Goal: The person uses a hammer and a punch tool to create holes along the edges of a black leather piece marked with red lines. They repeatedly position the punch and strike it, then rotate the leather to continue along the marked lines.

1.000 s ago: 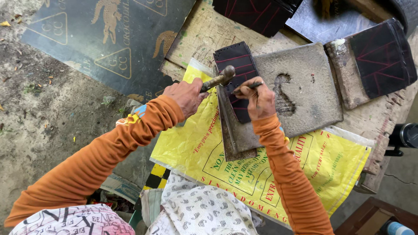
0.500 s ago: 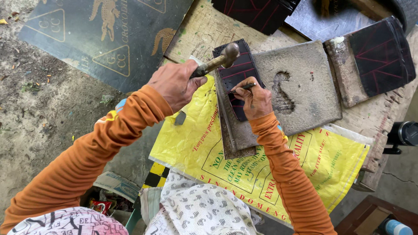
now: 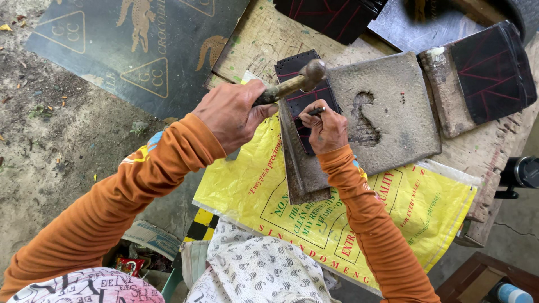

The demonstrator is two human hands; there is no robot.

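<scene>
While left hand (image 3: 236, 112) grips hammer (image 3: 292, 84), black piece (image 3: 306, 101) lies beneath.

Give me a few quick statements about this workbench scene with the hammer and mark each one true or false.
1. The left hand grips a hammer. True.
2. The right hand is empty. False: it pinches a thin punch against the dark strip.
3. A yellow printed sack lies under the forearms. True.
4. The grey block has a smooth, flawless top. False: a worn hollow shows in it.
5. Both sleeves are blue. False: they are orange.
</scene>
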